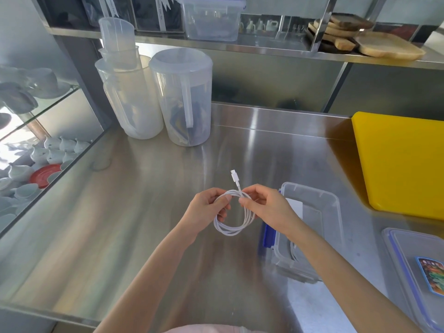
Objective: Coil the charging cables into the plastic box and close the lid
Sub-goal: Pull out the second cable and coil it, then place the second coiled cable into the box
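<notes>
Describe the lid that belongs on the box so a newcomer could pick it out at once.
Start at the yellow cutting board on the right of the steel counter. Nearer the person lies the open plastic box, and right of that, at the frame's edge, lies the lid. It is flat and clear with a blue rim seal and a colourful sticker, unlike the tall lidded jugs at the back.

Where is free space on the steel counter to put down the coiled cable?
Bare steel lies left of the left hand, between the pitchers and the counter's near edge. Also between the pitchers and the yellow board. Crowded on the right: open plastic box and lid.
</notes>
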`<move>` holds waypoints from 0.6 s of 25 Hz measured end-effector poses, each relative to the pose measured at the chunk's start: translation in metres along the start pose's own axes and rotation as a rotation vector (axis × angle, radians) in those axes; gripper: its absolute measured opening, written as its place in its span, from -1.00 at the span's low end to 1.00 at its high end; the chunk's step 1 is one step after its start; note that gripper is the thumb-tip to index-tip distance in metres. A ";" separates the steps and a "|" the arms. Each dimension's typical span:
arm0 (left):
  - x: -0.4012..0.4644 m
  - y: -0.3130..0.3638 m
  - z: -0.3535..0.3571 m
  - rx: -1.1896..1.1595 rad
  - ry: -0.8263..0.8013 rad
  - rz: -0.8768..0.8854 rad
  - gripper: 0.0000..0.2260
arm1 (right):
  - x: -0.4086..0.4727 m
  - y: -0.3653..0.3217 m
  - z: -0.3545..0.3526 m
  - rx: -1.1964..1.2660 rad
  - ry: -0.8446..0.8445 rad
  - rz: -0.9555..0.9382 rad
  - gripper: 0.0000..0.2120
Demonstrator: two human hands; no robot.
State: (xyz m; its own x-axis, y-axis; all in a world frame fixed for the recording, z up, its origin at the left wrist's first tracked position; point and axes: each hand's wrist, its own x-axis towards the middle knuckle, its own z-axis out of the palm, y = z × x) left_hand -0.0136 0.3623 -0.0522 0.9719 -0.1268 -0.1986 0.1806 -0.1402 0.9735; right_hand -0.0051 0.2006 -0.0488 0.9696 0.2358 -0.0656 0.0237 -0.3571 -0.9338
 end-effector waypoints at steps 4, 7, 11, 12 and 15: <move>0.002 -0.003 0.006 0.011 -0.034 0.016 -0.90 | -0.004 0.009 -0.008 0.021 0.079 0.023 -0.88; 0.002 -0.003 0.013 0.018 -0.051 0.000 -0.88 | -0.009 0.014 -0.018 0.105 0.169 0.067 -0.88; 0.001 0.000 0.024 0.010 -0.091 -0.021 -0.87 | -0.018 0.018 -0.033 0.131 0.238 0.090 -0.92; 0.001 0.001 0.027 0.006 -0.098 -0.018 -0.87 | -0.021 0.019 -0.037 0.132 0.253 0.099 -0.96; 0.000 0.003 0.038 0.016 -0.112 -0.007 -0.89 | -0.031 0.024 -0.048 0.107 0.301 0.116 -0.95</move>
State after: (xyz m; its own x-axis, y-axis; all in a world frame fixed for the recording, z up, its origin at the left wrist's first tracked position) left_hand -0.0187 0.3243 -0.0532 0.9474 -0.2346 -0.2176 0.1840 -0.1569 0.9703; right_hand -0.0230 0.1416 -0.0521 0.9932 -0.0839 -0.0813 -0.1009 -0.2650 -0.9590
